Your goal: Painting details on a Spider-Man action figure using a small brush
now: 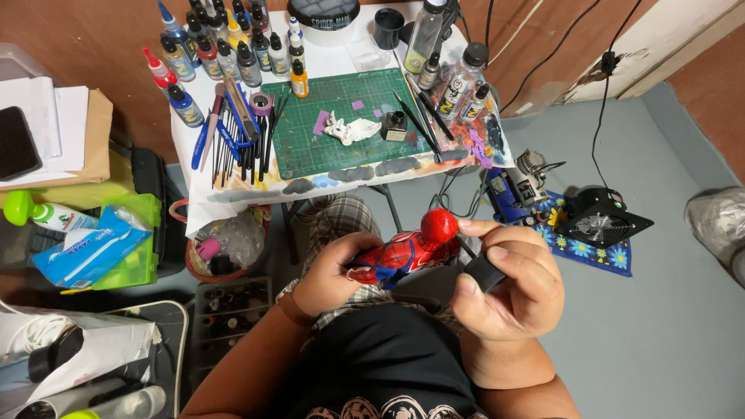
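Left hand (pixel 330 279) grips red-blue figure (pixel 411 248); right hand (pixel 508 283) clasps black tool (pixel 483 271) beside head.

Single head-worn camera, looking steeply down from above, hands and lap close at 6 o'clock, small work table (pixel 233 194) farther off at 12 o'clock, floor (pixel 660 326) toward 3 o'clock

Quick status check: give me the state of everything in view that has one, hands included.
left hand: closed around the figure's body
right hand: gripping a black tool
red and blue figure: held over the lap, tilted
black tool: held, touching the figure
paint bottles: upright, capped
small ink jar: lid on
cutting mat: flat on the table
brushes: lying flat
black fan: on the floor
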